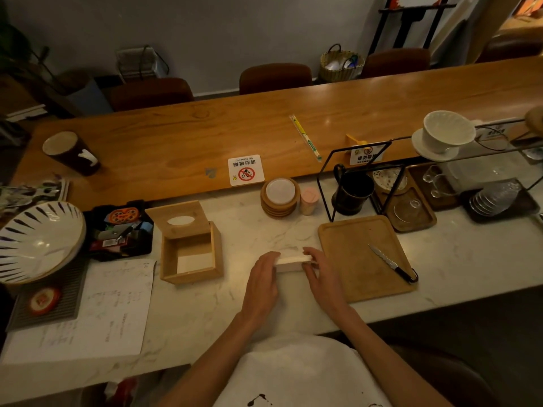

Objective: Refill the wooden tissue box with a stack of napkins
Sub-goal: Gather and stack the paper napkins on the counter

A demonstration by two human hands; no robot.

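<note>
A wooden tissue box [191,271] stands open on the marble counter, its hinged lid [179,220] with an oval slot tipped back. A few white napkins lie at the box's bottom. To its right a white stack of napkins [291,262] rests on the counter between both hands. My left hand [263,282] grips the stack's left end. My right hand [318,274] grips its right end, fingers curled over the top edge.
A wooden cutting board [361,259] with a knife [390,264] lies right of the hands. A striped bowl [38,242], a black tray of packets [119,230] and a paper sheet [97,309] are at left. Coasters [279,198] and a wire rack [361,183] stand behind.
</note>
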